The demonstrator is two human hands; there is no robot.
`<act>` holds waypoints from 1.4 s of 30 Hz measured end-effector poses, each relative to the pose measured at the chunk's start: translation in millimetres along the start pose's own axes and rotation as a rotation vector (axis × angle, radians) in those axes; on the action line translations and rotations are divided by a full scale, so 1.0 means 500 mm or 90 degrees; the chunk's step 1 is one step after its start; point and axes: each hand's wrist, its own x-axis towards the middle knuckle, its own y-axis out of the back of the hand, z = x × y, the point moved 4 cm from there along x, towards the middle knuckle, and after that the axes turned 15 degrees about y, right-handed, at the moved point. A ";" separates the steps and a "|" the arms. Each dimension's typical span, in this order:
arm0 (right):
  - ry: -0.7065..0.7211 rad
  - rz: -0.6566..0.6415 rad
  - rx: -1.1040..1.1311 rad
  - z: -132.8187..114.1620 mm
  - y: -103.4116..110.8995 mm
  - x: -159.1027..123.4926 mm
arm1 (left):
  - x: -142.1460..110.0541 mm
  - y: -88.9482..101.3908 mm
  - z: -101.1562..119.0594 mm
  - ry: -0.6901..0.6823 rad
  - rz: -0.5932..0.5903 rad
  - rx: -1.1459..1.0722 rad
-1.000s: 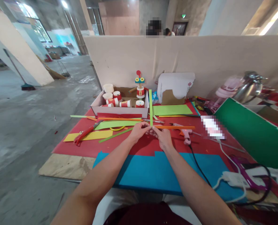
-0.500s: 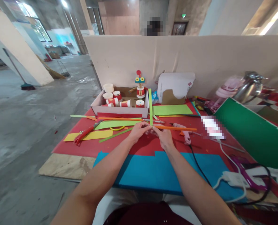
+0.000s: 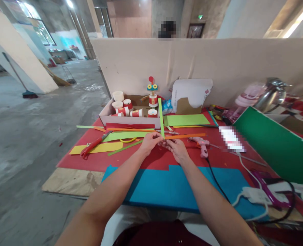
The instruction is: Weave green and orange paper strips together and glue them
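Observation:
My left hand (image 3: 149, 143) and my right hand (image 3: 177, 150) meet over the red sheet (image 3: 151, 158) in the middle of the table. Both pinch the joint where a green paper strip (image 3: 161, 116) and an orange paper strip (image 3: 186, 136) cross. The green strip stands up and away from me, leaning slightly left. The orange strip runs out to the right, almost level. The very ends of the strips are hidden under my fingers.
A cardboard box (image 3: 131, 120) with paper cups and a small cup figure (image 3: 153, 97) stands behind. Red scissors (image 3: 92, 145), loose coloured strips, a yellow sheet (image 3: 97, 148), a pink glue gun (image 3: 202, 145) with its cable, a blue sheet (image 3: 182, 188) and a green board (image 3: 274, 143) surround my hands.
The green strip has tilted a little to the left. The orange strip's far end has risen and drawn in. My hands have shifted slightly left.

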 end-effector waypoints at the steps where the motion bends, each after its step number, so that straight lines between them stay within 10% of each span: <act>1: 0.001 0.006 0.009 0.001 0.001 0.000 | 0.000 -0.001 0.000 0.001 -0.003 -0.001; 42: 0.183 0.112 -0.146 -0.004 0.006 0.011 | 0.007 -0.010 -0.018 -0.031 0.006 -0.004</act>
